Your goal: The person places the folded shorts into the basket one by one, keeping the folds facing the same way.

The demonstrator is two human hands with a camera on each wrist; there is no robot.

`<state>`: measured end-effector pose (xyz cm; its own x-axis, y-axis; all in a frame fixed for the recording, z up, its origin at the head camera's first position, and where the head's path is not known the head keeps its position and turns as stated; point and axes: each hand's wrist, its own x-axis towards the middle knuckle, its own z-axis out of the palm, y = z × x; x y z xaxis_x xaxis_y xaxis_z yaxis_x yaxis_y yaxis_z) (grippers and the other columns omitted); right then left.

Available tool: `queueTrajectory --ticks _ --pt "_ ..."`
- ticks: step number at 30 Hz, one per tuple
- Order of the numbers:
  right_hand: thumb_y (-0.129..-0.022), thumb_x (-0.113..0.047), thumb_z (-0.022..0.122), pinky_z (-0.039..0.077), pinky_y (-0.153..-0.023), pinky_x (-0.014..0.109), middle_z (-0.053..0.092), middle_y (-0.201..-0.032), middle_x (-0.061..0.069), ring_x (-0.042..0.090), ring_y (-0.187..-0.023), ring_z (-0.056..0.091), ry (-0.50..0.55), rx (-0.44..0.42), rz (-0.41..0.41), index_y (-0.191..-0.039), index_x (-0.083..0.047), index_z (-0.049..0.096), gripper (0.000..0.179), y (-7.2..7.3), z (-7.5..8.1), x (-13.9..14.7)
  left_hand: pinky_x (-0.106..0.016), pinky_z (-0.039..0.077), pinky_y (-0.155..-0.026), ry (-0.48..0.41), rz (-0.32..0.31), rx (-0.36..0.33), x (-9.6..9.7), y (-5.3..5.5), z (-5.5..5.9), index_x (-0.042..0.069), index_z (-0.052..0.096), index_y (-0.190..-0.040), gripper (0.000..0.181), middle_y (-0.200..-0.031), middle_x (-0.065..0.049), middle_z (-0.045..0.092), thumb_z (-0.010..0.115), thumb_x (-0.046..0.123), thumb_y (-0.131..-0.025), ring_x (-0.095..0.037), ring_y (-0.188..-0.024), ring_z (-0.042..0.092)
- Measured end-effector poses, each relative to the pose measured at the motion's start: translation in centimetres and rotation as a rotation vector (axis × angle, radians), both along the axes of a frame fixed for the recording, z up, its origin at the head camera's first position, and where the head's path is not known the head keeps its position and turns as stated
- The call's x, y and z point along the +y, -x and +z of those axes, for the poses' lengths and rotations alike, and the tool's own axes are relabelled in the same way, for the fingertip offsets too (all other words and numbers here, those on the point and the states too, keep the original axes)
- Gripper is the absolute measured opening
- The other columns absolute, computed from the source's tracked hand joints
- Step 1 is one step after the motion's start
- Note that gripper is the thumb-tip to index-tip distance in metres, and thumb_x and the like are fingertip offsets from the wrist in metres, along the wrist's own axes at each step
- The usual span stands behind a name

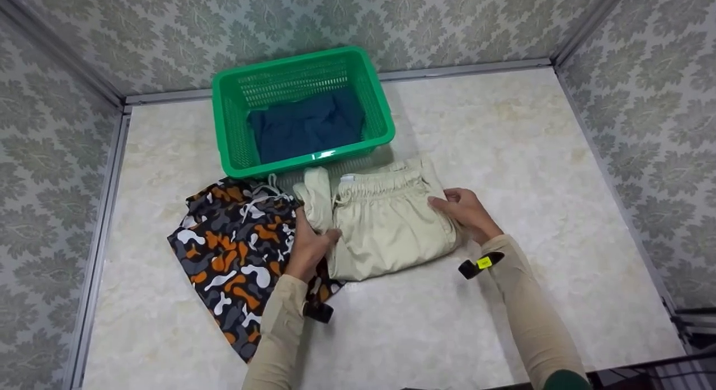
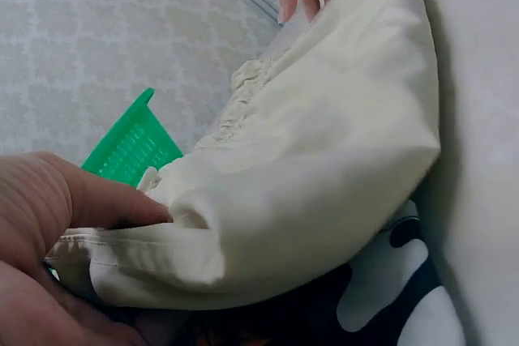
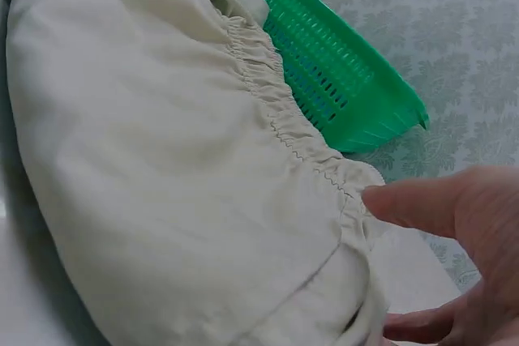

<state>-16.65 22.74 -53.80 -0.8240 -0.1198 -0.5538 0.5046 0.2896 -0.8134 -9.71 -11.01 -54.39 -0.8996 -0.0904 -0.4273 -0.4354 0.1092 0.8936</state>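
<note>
Cream elastic-waist trousers (image 1: 391, 228) lie folded in the middle of the table, waistband toward the back. My left hand (image 1: 310, 242) pinches their left edge, thumb on top and fingers beneath; the left wrist view shows the cream cloth (image 2: 308, 160) bulging up from the thumb (image 2: 122, 204). At the opposite side my right hand (image 1: 464, 211) holds the edge near the waistband (image 3: 300, 127), its thumb (image 3: 413, 200) on the upper face. Patterned shorts (image 1: 224, 261) in black, orange, grey and white lie flat at the left, partly under the left hand and the cream trousers.
Behind the clothes stands a green plastic basket (image 1: 220, 127) with folded dark blue cloth (image 1: 307, 127) inside. Patterned wall panels (image 1: 447, 26) close off the back and both sides of the pale table (image 1: 559, 211). A dark rack (image 1: 693, 334) shows at the right front corner.
</note>
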Motion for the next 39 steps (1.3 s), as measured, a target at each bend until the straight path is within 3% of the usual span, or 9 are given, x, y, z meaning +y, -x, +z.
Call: queueTrajectory --ticks 3,6,10,14,19,23,31,39 --pt "-0.092 -0.042 0.074 0.055 -0.087 0.03 0.06 -0.126 0.017 0.021 -0.104 0.065 0.104 -0.035 -0.016 -0.146 0.006 0.043 0.079 0.1 -0.3 -0.2 -0.048 0.019 -0.121 -0.016 -0.007 -0.034 -0.1 0.0 0.0 0.013 -0.012 -0.162 0.111 -0.169 -0.014 -0.008 0.073 0.014 -0.091 -0.03 -0.154 0.0" --pt "-0.09 -0.04 0.078 0.058 -0.084 0.034 0.068 -0.116 0.016 0.022 -0.097 0.07 0.209 -0.08 0.02 -0.136 0.006 0.054 0.07 0.0 -0.8 -0.5 -0.048 0.019 -0.122 -0.017 -0.042 -0.063 -0.3 0.3 0.0 0.013 -0.014 -0.162 0.111 -0.168 -0.013 -0.012 0.072 0.013 -0.092 -0.03 -0.154 -0.002" --pt "-0.09 -0.028 0.079 0.058 -0.087 0.038 0.069 -0.117 0.015 0.025 -0.101 0.07 0.267 -0.085 0.084 -0.135 0.002 0.054 0.059 -0.3 -1.2 -0.7 -0.047 0.022 -0.121 -0.009 -0.122 -0.065 -0.5 1.0 0.2 0.012 -0.003 -0.163 0.103 -0.169 -0.015 0.001 0.072 0.011 -0.092 -0.032 -0.154 0.008" --pt "-0.095 -0.014 0.071 0.055 -0.091 0.034 0.062 -0.13 0.016 0.024 -0.11 0.066 0.221 0.006 0.145 -0.143 0.0 0.049 0.055 -0.5 -1.0 -0.8 -0.048 0.025 -0.119 -0.003 -0.165 -0.044 -0.9 1.4 0.2 0.008 0.007 -0.163 0.095 -0.166 -0.017 0.015 0.07 0.006 -0.091 -0.034 -0.151 0.018" --pt "-0.102 -0.009 0.057 0.053 -0.091 0.032 0.059 -0.135 0.018 0.022 -0.112 0.063 0.16 0.101 0.24 -0.148 -0.003 0.048 0.047 -0.5 -0.9 -0.9 -0.047 0.027 -0.118 0.012 -0.162 0.064 -1.2 0.9 -0.4 0.006 0.012 -0.163 0.09 -0.165 -0.018 0.02 0.062 -0.005 -0.088 -0.034 -0.15 0.021" --pt "-0.102 -0.007 0.055 0.054 -0.09 0.033 0.06 -0.134 0.017 0.023 -0.11 0.064 0.189 0.146 0.259 -0.147 -0.004 0.051 0.045 -0.9 -0.5 -0.6 -0.045 0.03 -0.116 -0.027 -0.133 0.172 -1.2 -0.1 -0.4 0.007 0.026 -0.16 0.085 -0.16 -0.016 0.033 0.06 -0.011 -0.085 -0.032 -0.146 0.031" --pt "-0.101 -0.009 0.061 0.057 -0.087 0.038 0.061 -0.13 0.019 0.027 -0.109 0.066 0.381 0.139 0.268 -0.147 -0.001 0.049 0.048 -1.7 1.8 0.2 -0.049 0.034 -0.114 -0.133 -0.08 0.265 -1.7 -2.4 1.9 0.008 0.034 -0.158 0.081 -0.156 -0.016 0.039 0.065 -0.01 -0.085 -0.033 -0.142 0.04" --pt "-0.1 0.0 0.058 0.057 -0.088 0.041 0.059 -0.131 0.019 0.029 -0.112 0.065 0.582 0.117 0.234 -0.146 0.001 0.049 0.047 -2.0 4.3 0.5 -0.048 0.036 -0.112 -0.195 -0.072 0.396 -2.3 -3.1 4.5 0.0 0.035 -0.156 0.079 -0.152 -0.02 0.043 0.067 -0.01 -0.084 -0.033 -0.136 0.045"
